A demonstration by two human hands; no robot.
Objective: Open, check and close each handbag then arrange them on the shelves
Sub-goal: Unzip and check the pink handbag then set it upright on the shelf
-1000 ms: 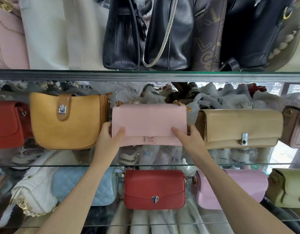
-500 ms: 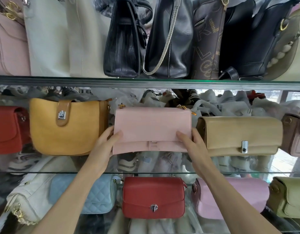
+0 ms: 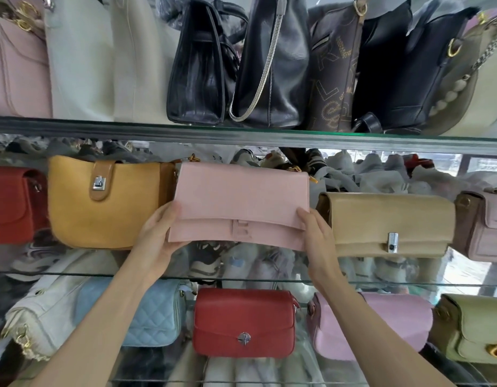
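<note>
The head view shows the pink handbag (image 3: pixel 240 205) lying long-axis left to right at the middle glass shelf (image 3: pixel 241 280), flap closed, between the mustard bag (image 3: pixel 102 202) and beige bag (image 3: pixel 387 222), its lower corners gripped by the left hand (image 3: pixel 158 233) and right hand (image 3: pixel 317 236).

Glass shelves (image 3: pixel 241 135) carry rows of handbags, black ones (image 3: pixel 200 71) uppermost.

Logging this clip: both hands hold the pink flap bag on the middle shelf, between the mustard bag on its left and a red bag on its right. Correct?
Not quite. In the head view, the bag right of the pink flap bag is beige, not red. Left hand and right hand do hold it, mustard bag on its left.
</note>
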